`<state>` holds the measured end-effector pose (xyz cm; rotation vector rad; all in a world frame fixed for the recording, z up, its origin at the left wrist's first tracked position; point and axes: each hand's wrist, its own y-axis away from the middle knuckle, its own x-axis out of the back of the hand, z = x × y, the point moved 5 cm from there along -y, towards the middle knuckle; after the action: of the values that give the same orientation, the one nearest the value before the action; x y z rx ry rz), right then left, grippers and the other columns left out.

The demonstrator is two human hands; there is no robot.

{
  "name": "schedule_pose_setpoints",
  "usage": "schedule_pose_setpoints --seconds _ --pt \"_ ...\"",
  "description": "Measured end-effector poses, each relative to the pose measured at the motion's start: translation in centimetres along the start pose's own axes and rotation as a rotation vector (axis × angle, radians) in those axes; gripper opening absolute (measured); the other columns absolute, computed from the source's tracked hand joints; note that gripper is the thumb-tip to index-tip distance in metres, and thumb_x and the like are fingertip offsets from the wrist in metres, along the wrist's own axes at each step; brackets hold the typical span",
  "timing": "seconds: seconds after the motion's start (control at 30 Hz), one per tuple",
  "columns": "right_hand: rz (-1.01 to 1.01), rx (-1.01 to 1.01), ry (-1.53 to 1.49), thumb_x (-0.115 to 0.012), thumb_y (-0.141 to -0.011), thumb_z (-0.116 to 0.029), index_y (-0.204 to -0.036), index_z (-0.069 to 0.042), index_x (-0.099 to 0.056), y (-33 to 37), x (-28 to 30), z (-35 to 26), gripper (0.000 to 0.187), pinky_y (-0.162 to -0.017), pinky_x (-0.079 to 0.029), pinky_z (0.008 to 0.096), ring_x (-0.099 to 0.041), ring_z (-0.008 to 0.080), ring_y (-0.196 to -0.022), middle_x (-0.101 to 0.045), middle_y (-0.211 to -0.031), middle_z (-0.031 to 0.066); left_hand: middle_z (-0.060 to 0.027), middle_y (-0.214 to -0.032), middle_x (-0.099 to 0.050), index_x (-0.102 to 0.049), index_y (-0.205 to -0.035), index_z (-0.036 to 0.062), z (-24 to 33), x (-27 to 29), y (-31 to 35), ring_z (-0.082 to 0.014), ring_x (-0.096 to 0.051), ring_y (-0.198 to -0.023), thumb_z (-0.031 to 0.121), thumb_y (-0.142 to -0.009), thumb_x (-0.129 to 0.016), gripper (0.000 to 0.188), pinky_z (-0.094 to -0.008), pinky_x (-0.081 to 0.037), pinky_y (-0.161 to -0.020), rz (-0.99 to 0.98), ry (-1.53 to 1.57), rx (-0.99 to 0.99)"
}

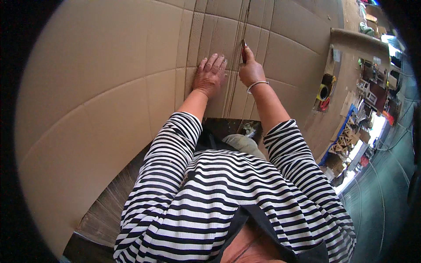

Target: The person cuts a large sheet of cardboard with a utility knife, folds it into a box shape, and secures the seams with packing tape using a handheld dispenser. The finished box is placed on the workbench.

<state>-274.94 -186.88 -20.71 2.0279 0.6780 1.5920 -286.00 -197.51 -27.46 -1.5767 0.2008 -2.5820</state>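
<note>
A large sheet of brown cardboard (114, 61) lies in front of me, marked with long creases running away from me and a few across. My left hand (211, 75) rests flat on it, fingers stretched forward, just left of a band of close creases. To the right of that band, my right hand (251, 72) is closed round a knife with a red handle (244, 52). Its tip points away from me along the creases. Whether the blade is in the cardboard cannot be made out.
Right of the sheet, a roll of yellow tape (323, 91) sits beside a red object (324, 104). Farther right are a blue-edged container of wooden pieces (345, 141) and assorted clutter. Dark wooden boards (107, 212) show below the sheet's near edge.
</note>
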Motion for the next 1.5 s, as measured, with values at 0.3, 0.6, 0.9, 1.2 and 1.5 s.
schedule_pose_setpoints --seconds 0.3,0.6,0.9,1.2,1.5 --pt "-0.006 0.012 -0.003 -0.049 -0.090 -0.015 -0.151 -0.022 -0.023 7.1 -3.7 2.9 0.067 -0.083 -0.049 0.0524 -0.064 0.0459 -0.095 -0.065 -0.101 0.0314 -0.0020 -0.144 -0.043 -0.053 -0.134 0.0154 0.3 -0.5 -0.2 -0.0232 -0.033 -0.138 0.035 -0.090 -0.058 0.048 -0.0453 -0.024 -0.113 0.037 -0.129 -0.042" --pt "0.010 0.091 -0.015 -0.048 -0.088 -0.010 -0.152 -0.018 -0.022 14.2 -8.5 6.6 0.069 -0.073 -0.051 0.0540 -0.066 0.0438 -0.080 -0.066 -0.087 0.0279 -0.0015 -0.146 -0.041 -0.052 -0.135 0.0167 0.2 -0.7 -0.3 -0.0222 -0.032 -0.138 0.039 -0.094 -0.052 0.047 -0.0443 -0.023 -0.114 0.019 -0.233 -0.060" --pt "-0.521 -0.009 -0.004 -0.054 -0.086 -0.014 -0.151 -0.022 -0.023 27.2 -19.2 15.5 0.073 -0.078 -0.052 0.0514 -0.066 0.0438 -0.090 -0.066 -0.099 0.0295 -0.0017 -0.147 -0.040 -0.050 -0.137 0.0176 0.0 -1.2 -0.2 -0.0239 -0.032 -0.138 0.038 -0.095 -0.051 0.047 -0.0463 -0.023 -0.114 0.053 -0.181 -0.092" --pt "0.056 -0.294 -0.746 -0.062 -0.088 -0.008 -0.138 -0.006 -0.043 28.5 -10.6 25.6 0.054 -0.064 -0.054 0.0323 -0.068 0.0220 -0.072 -0.068 -0.088 0.0115 -0.0075 -0.150 -0.037 -0.047 -0.139 0.0155 0.5 0.2 5.1 -0.0315 -0.030 -0.140 0.026 -0.093 -0.057 0.049 -0.0507 -0.024 -0.113 -0.028 -0.008 0.059" --pt "0.261 -0.078 -0.874 -0.069 -0.079 -0.023 -0.126 -0.010 -0.056 14.6 -7.1 19.6 0.050 -0.074 -0.052 0.0373 -0.068 0.0293 -0.080 -0.068 -0.094 0.0156 -0.0049 -0.103 -0.061 -0.053 -0.112 0.0089 -1.5 1.9 23.7 -0.0216 -0.060 -0.093 0.036 -0.082 -0.077 0.047 -0.0331 -0.049 -0.073 0.048 1.645 1.360"
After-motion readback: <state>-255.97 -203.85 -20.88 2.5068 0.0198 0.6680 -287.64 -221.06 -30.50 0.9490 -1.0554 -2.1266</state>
